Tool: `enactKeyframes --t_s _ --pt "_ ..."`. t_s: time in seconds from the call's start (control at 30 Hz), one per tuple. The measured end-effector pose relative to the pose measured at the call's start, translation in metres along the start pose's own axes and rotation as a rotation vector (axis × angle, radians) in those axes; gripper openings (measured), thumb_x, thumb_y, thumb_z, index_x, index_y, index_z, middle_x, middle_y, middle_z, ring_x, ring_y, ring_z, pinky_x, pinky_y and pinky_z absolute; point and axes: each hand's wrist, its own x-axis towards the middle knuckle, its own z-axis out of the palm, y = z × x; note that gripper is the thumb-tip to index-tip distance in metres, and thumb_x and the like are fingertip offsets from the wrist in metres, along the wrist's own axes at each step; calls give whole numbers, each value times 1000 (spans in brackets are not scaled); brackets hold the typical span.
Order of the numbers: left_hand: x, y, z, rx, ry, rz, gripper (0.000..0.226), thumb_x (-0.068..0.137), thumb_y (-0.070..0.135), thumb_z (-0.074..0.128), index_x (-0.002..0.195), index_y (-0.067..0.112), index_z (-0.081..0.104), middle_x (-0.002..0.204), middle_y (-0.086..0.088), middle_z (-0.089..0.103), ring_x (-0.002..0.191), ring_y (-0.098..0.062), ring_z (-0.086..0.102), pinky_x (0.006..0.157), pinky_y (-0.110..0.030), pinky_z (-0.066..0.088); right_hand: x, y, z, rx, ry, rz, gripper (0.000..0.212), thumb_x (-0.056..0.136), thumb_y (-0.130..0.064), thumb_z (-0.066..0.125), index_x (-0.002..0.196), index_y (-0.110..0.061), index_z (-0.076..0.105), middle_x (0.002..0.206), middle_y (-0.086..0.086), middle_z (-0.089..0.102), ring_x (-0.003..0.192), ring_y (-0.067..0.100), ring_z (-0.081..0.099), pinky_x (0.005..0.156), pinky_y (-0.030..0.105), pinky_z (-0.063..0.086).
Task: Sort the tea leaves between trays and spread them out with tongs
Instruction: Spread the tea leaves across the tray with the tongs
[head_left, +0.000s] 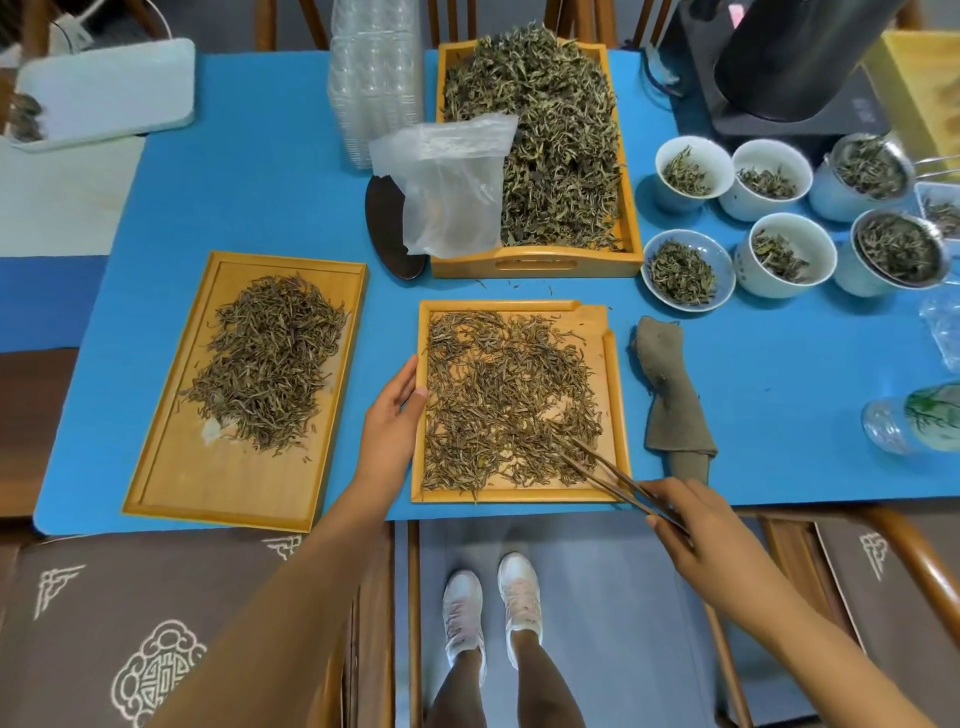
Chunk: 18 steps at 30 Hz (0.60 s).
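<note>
You're somewhere in the middle of this one, I'd say. Your right hand (691, 525) has its fingers clamped on the tongs (608, 467), tips down in the leaves at about 5 o'clock of the middle tray (612, 395), while your left hand (395, 410) rests with fingers fairly straight against that tray's 9 o'clock edge to steady it. The tea leaves (498, 395) there are already fanned out thin over most of the wood, with bare patches near 1 o'clock. The left tray (171, 483) holds a thicker clump pushed toward its far half, so that one looks like it needs spreading. The big handled tray (535, 262) at 12 o'clock is heaped full (plastic bag (447, 182) draped over its near-left corner), so plenty is left unsorted. Off at 2 o'clock on the desk (260, 156), several bowls (685, 270) each hold a small portion of leaves.
</note>
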Motion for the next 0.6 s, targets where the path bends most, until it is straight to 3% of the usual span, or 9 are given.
enactKeyframes --t_s 0.2,0.6 --pt "1 -1 -2 1 -10 0 44 95 17 52 136 29 44 130 18 47 112 6 46 83 -3 37 -2 4 -2 28 30 11 26 90 -14 54 116 -14 53 98 0 50 92 19 48 75 23 33" --pt "3 -3 -2 -15 4 -15 45 95 11 51 137 25 44 140 4 48 126 -9 46 108 -30 34 -1 6 2 19 45 8 25 91 -16 53 116 -17 52 99 1 50 90 16 45 73 22 33"
